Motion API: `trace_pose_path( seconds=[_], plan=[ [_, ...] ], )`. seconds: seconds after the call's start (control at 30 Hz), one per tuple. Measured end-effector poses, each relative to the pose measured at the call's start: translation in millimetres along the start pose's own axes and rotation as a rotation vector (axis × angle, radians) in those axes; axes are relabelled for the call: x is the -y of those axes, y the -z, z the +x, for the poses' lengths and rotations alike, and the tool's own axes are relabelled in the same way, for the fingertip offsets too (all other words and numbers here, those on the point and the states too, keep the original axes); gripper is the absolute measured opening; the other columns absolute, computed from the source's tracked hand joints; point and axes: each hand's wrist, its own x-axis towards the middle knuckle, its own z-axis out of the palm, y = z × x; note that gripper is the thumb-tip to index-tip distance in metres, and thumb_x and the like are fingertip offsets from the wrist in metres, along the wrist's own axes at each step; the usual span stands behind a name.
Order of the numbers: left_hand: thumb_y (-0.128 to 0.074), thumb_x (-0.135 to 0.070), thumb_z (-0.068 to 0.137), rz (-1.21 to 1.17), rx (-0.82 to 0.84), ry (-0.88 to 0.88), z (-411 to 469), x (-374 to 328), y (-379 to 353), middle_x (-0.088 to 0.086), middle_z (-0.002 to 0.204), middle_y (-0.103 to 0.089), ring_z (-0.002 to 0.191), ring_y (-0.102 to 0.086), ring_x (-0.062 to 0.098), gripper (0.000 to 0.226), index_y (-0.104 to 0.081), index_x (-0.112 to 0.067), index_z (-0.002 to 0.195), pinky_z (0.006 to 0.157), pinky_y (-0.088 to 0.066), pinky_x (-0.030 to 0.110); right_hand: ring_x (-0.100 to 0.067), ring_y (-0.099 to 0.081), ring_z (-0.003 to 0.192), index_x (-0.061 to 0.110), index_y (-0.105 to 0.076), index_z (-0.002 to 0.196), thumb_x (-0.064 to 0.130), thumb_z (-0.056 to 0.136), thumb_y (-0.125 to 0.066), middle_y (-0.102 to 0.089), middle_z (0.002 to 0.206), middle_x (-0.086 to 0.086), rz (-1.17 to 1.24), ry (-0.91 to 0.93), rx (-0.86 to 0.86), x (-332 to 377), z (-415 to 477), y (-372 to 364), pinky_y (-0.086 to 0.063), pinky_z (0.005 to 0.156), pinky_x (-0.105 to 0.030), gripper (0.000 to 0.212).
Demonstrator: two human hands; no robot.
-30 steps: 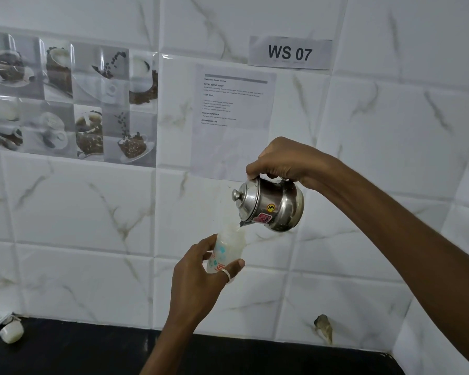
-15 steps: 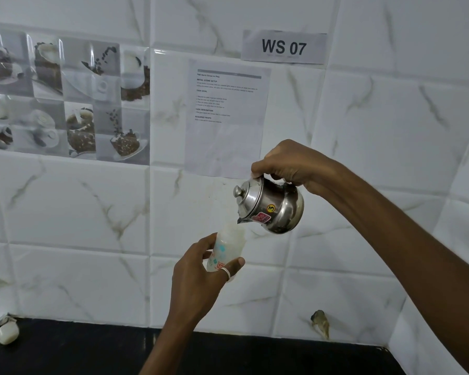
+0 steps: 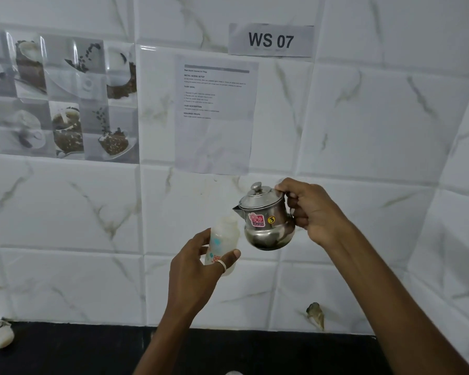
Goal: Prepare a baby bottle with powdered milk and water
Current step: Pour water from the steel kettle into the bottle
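Left hand (image 3: 194, 269) grips translucent white plastic baby bottle (image 3: 224, 239) upright; right hand (image 3: 313, 212) holds small lidded stainless-steel kettle (image 3: 266, 220) by its handle, upright just beside the bottle.

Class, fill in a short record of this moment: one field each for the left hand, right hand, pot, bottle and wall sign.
Left hand: grips the baby bottle in the air
Right hand: holds the steel pot by its handle
Pot: near upright, lid on, spout beside the bottle's top
Bottle: uncapped, translucent
Wall sign: reads WS 07
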Motion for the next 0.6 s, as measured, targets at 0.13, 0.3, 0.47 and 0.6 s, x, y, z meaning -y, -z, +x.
trace_pose_path(
  seconds=[0.13,0.3,0.47,0.6],
  plan=[
    [-0.07,-0.071,0.064,-0.01,0.007,0.023,-1,0,-4,-0.04,0.107,-0.057,0.095,-0.055,-0.017,0.066,-0.057,-0.048,0.125,0.074,-0.036,0.007,-0.01,-0.018,0.04,0.025,-0.048,0.049,0.031,0.067,-0.074,-0.033,0.051,0.008,0.166,-0.032,-0.051,-23,-6,6,-0.016,0.037,-0.022,0.032],
    [-0.072,-0.068,0.066,-0.027,0.004,0.029,-2,2,-10,-0.045,0.101,-0.055,0.093,-0.055,-0.021,0.058,-0.053,-0.052,0.119,0.076,-0.038,0.008,-0.01,-0.018,0.042,0.025,-0.045,0.045,0.035,0.054,-0.074,-0.031,0.053,0.007,0.277,-0.067,-0.095,-44,-15,12,-0.014,0.039,-0.024,0.032],
    [-0.072,-0.065,0.066,-0.027,0.012,0.017,-1,3,-17,-0.037,0.106,-0.06,0.094,-0.058,-0.015,0.064,-0.058,-0.044,0.125,0.081,-0.041,0.012,-0.011,-0.017,0.045,0.026,-0.043,0.049,0.038,0.046,-0.075,-0.031,0.056,0.005,0.315,-0.054,-0.117,-53,-17,22,-0.013,0.043,-0.027,0.034],
    [-0.076,-0.058,0.072,-0.019,0.029,0.009,-3,5,-24,-0.02,0.12,-0.062,0.104,-0.06,0.003,0.073,-0.06,-0.03,0.138,0.084,-0.041,0.014,-0.011,-0.018,0.046,0.025,-0.042,0.046,0.038,0.046,-0.074,-0.03,0.056,0.004,0.311,-0.047,-0.131,-63,-19,32,-0.014,0.043,-0.027,0.035]
  ],
)
